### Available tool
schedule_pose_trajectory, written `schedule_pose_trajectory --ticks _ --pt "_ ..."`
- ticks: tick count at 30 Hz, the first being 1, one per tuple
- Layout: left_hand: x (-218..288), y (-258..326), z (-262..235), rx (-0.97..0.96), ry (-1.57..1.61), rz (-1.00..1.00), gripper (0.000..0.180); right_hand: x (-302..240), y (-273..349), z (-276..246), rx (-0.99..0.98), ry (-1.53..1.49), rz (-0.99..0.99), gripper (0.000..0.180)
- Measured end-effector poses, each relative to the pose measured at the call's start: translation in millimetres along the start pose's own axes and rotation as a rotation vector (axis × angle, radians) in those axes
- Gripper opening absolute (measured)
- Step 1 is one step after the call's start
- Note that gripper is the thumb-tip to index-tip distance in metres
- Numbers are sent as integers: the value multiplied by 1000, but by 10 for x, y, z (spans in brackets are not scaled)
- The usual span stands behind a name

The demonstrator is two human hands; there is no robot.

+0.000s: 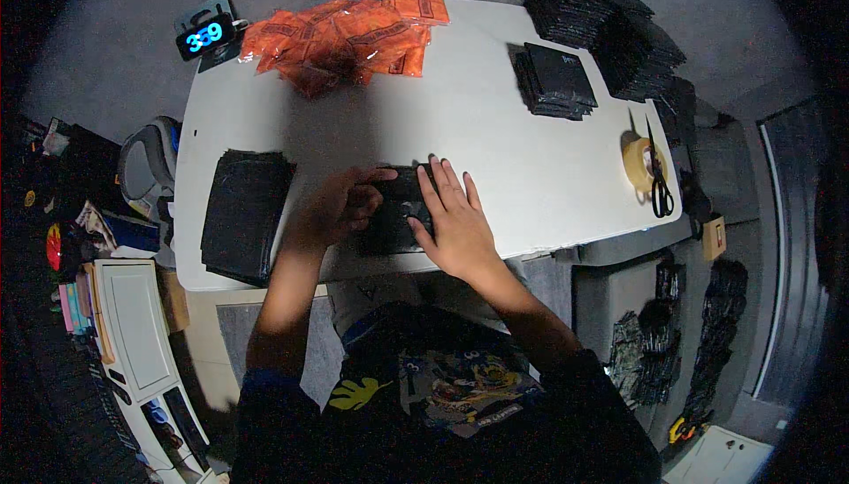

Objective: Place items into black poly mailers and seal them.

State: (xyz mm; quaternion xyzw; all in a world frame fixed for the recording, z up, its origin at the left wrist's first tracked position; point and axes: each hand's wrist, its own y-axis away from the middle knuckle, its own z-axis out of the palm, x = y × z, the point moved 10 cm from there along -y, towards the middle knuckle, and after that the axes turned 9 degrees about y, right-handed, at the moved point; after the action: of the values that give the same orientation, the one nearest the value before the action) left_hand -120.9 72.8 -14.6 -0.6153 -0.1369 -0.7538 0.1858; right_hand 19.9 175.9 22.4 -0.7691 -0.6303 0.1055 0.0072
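A flat black plastic pouch (398, 219) lies near the table's front edge, between my two hands. My right hand (458, 223) rests palm down over its right side, fingers stretched upward and thumb out to the left. On the left side is my left hand (354, 204), in shadow. Its index finger reaches across the pouch's upper edge while the other fingers bend loosely, with nothing visible in them. To the left lies a stack of flat black plastic bags (245, 214). Both hands partly cover the pouch.
Orange clear-wrapped packets (354, 38) are heaped at the white table's (442, 86) back. A small black-packet stack (559, 82) sits back right, with taller black piles (610, 33) behind. Tape (638, 166) and scissors (659, 179) lie far right. A lit phone (205, 38) stands back left.
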Motion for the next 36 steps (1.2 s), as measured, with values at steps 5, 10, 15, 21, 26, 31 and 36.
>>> schedule_pose_trajectory --ticks 5,10,15,21,26,31,36 --pt "-134 4 -68 19 -29 -47 40 -4 4 3 7 2 -2 81" --pt "324 -131 165 66 -381 -100 36 59 28 17 31 -17 24 82" --pt "180 -74 11 262 -610 -392 35 4 9 8 22 -13 10 81" --pt "721 125 303 391 -976 106 34 42 -16 -22 -9 -37 26 81" --pt "515 215 858 224 -1278 256 57 -27 -90 -70 -9 -10 7 80" --pt "309 282 670 262 -1302 162 64 57 -63 -13 32 -41 -1 81" --pt "366 250 604 300 -1377 101 65 77 -98 -36 27 1 38 78"
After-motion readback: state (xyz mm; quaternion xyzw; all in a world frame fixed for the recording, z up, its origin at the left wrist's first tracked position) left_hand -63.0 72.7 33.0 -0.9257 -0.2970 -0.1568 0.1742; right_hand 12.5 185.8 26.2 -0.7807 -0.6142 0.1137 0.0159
